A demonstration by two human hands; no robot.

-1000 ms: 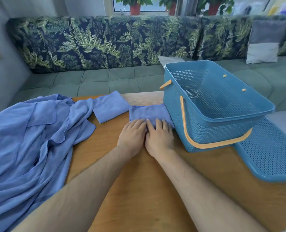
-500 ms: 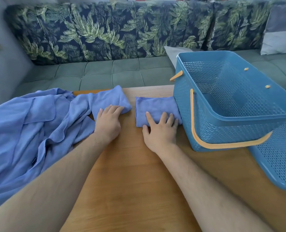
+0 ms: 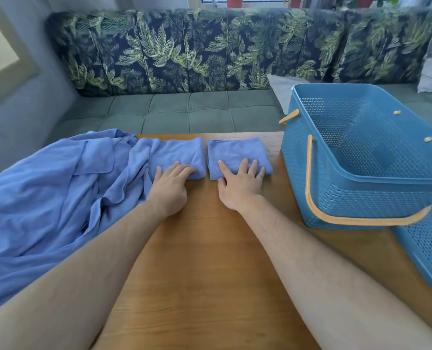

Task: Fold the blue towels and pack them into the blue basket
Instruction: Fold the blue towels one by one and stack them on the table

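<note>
R hand (image 3: pixel 240 184) flat, fingers spread, pressing folded towel (image 3: pixel 231 151); long axis L–R, short end twd basket (image 3: pixel 336 198). L hand (image 3: pixel 170 184) rests, fingers slightly bent, on second towel (image 3: pixel 178 152).

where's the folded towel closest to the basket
In the head view the folded towel lies near the table's far edge, just left of the blue basket, with the right hand on it.

Person's arms, head view. The left forearm (image 3: pixel 83 261) runs in from 7 o'clock and the right forearm (image 3: pixel 323 261) from 5 o'clock. Both are bare over their whole visible length, with fine dark hair on the upper surface, thickest towards the wrists. The left hand (image 3: pixel 170 184) and right hand (image 3: pixel 240 184) are bare, with knuckle ridges faintly visible.
</note>
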